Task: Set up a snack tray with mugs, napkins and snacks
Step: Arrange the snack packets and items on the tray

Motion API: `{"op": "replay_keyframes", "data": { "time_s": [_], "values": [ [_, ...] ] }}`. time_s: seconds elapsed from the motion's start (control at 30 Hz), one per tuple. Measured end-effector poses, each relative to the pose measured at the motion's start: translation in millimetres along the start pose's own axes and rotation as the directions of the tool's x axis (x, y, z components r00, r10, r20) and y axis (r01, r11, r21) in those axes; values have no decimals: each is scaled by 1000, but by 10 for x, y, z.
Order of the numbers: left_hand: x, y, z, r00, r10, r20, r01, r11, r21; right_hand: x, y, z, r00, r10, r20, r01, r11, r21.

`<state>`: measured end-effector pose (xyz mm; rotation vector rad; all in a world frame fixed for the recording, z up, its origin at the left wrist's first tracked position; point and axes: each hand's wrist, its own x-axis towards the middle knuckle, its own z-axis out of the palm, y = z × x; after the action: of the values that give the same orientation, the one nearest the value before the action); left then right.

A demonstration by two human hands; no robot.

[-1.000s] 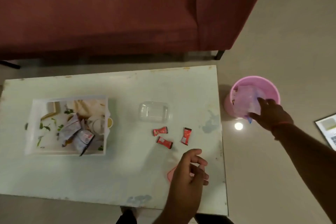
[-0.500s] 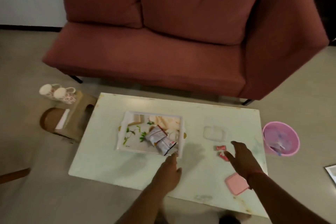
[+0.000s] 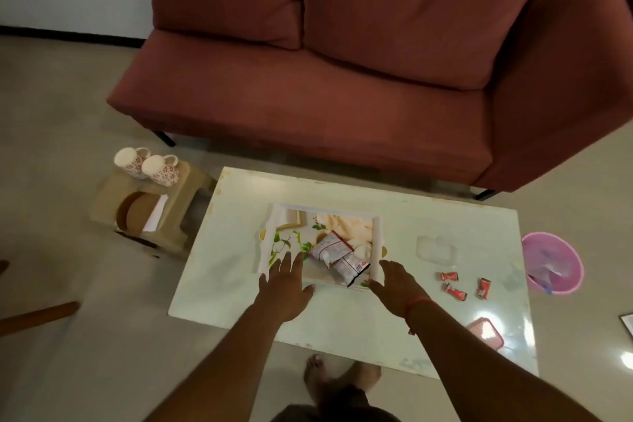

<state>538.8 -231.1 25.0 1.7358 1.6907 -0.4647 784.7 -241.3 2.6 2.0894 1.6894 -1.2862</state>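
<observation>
tray point(image 3: 376, 243) long axis left-right, both hands point(image 3: 286, 284) open

Surfaces: mostly glossy hard goods, one matt cloth sofa.
Table point(image 3: 394, 336) top glossy, glass-like, throws glare; tray point(image 3: 376, 243) smooth, printed; snack packets point(image 3: 330, 245) shiny crinkled foil; clear container point(image 3: 435, 249) transparent plastic; bin point(image 3: 561, 252) pink plastic; mugs point(image 3: 147, 164) glazed ceramic, floral; sofa point(image 3: 342, 79) matt woven cloth; floor point(image 3: 68, 113) smooth, slightly reflective.

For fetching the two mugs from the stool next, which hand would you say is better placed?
Left, probably: the mugs stand left of the table, and the left hand is open on that side.
</observation>
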Motion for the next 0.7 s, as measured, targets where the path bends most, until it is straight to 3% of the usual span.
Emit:
{"op": "replay_keyframes", "data": {
  "time_s": [0.3, 0.43, 0.6, 0.7],
  "values": [
    [938, -23, 634, 997, 45, 65, -50, 995, 83, 975, 92, 519, 999, 1, 54, -4, 999, 51],
    [1491, -11, 949, 990, 132, 46, -136, 984, 116, 1566, 98, 773, 996, -86, -33, 85, 996, -24],
    [2012, -54, 1178, 989, 145, 15, -146, 984, 103, 2112, 13, 973, 983, -138, -125, 123, 985, -119],
    [2189, -119, 1149, 989, 147, -15, -146, 988, 57, 2263, -88, 1002, 984, -53, -167, 60, 997, 39]
  ]
}}
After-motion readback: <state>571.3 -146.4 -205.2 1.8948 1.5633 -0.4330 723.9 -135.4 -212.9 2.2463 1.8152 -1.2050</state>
